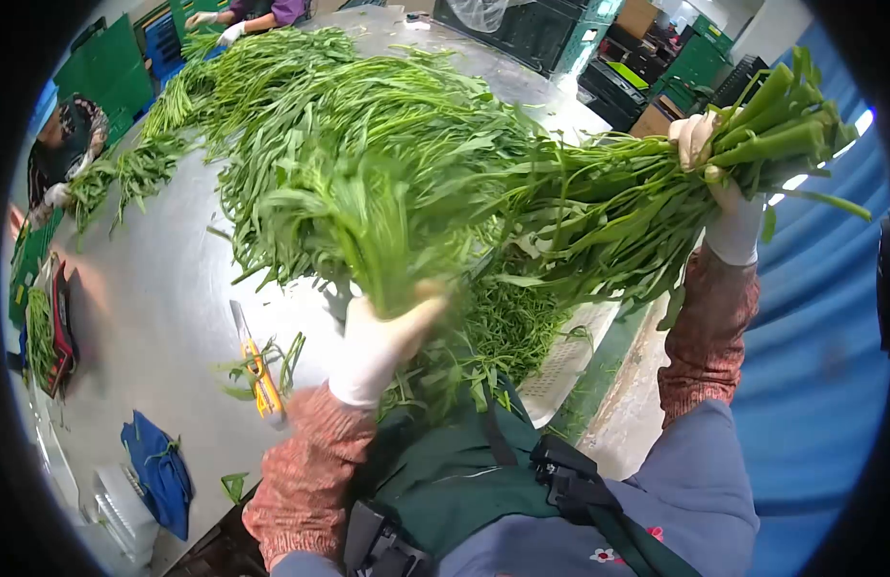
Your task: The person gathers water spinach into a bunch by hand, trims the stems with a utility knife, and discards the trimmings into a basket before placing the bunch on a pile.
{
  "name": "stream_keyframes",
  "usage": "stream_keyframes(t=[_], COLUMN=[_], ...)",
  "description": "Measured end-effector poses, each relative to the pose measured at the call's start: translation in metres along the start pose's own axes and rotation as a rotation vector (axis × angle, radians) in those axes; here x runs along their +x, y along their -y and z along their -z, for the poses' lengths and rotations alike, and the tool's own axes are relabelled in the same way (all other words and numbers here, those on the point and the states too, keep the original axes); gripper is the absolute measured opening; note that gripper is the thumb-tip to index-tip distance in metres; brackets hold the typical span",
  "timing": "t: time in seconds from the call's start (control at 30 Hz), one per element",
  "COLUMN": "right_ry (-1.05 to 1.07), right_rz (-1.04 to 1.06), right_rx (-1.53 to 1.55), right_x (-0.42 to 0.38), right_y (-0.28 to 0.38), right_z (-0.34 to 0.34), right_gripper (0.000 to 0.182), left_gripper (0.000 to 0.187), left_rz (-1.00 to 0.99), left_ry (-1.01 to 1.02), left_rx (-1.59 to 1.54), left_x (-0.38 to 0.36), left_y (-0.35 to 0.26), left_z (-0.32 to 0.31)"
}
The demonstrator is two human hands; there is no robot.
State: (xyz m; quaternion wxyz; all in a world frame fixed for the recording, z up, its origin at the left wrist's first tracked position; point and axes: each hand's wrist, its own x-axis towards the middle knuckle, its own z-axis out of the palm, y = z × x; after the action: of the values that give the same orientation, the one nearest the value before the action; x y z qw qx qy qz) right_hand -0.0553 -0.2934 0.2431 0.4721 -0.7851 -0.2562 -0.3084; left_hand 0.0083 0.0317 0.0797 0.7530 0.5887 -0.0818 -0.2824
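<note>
In a white glove, my right hand [707,159] grips a thick bunch of water spinach [609,212], its cut stem ends pointing up to the right and its leaves hanging left. My left hand [387,332], also gloved and slightly blurred by motion, is closed around the stems of a smaller bunch of water spinach [368,231]. Behind both hands a large heap of water spinach [368,115] covers much of the metal table. A yellow utility knife [262,380] lies with its blade out, left of my left hand, beside loose leaf scraps.
A white perforated basket [560,370] with leafy greens stands close to my body. A blue cloth [158,471] and a scale [60,327] bearing greens are at left. Two co-workers' gloved hands handle greens across the metal table [147,298]. A blue curtain [811,337] hangs at right.
</note>
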Motion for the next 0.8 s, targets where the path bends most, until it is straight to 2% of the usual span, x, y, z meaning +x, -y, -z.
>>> stream_keyframes(t=[0.07,0.17,0.2,0.27,0.3,0.33,0.4,0.47,0.53,0.6,0.67,0.7,0.77,0.8], right_ry=[-0.017,-0.002,0.005,0.012,0.028,0.017,-0.008,-0.196,-0.410,-0.308,0.117,0.327,0.555,0.586], right_rz=[-0.010,-0.013,-0.002,0.018,0.045,0.028,-0.007,-0.038,-0.232,-0.302,0.111,0.398,0.623,0.719], right_rx=[0.086,0.244,0.234,0.206,0.209,0.190,0.157,0.072,-0.374,-0.624,-0.744,-0.925,-1.085,-1.047], right_x=[-0.001,0.004,0.005,0.005,0.006,0.005,0.001,-0.005,-0.016,-0.022,-0.007,0.007,0.014,0.012], right_y=[-0.003,-0.003,-0.001,0.003,0.002,0.001,0.000,0.001,-0.002,-0.019,-0.015,-0.011,-0.006,-0.013], right_z=[-0.018,-0.049,-0.050,-0.047,-0.039,-0.022,0.009,0.023,0.035,0.040,0.013,-0.003,-0.049,-0.070], right_gripper=[0.038,0.045,0.045,0.045,0.039,0.038,0.037,0.027,0.025,0.027,0.037,0.038,0.023,0.016], left_gripper=[0.040,0.040,0.037,0.031,0.028,0.026,0.029,0.024,0.025,0.025,0.025,0.025,0.029,0.031], left_rz=[-0.034,-0.337,-0.261,-0.116,-0.039,-0.261,-0.025,0.006,0.013,0.068,0.140,0.148,0.074,0.015], left_ry=[0.062,0.079,0.143,0.141,0.146,0.087,-0.031,0.117,0.170,0.103,0.036,0.017,0.100,0.122], left_rx=[0.019,-0.090,-0.193,-0.052,0.024,0.041,0.201,0.097,0.422,0.300,0.130,0.033,-0.103,-0.180], left_x=[0.008,0.035,0.039,0.033,0.030,0.033,0.031,0.031,0.020,0.009,0.007,0.008,0.014,0.015], left_y=[-0.015,-0.005,-0.005,-0.015,-0.018,0.000,0.015,0.041,0.047,0.030,0.017,0.011,-0.004,-0.009], left_z=[-0.021,-0.067,-0.074,-0.073,-0.069,-0.061,-0.031,0.001,0.016,0.018,0.025,0.027,0.030,0.028])
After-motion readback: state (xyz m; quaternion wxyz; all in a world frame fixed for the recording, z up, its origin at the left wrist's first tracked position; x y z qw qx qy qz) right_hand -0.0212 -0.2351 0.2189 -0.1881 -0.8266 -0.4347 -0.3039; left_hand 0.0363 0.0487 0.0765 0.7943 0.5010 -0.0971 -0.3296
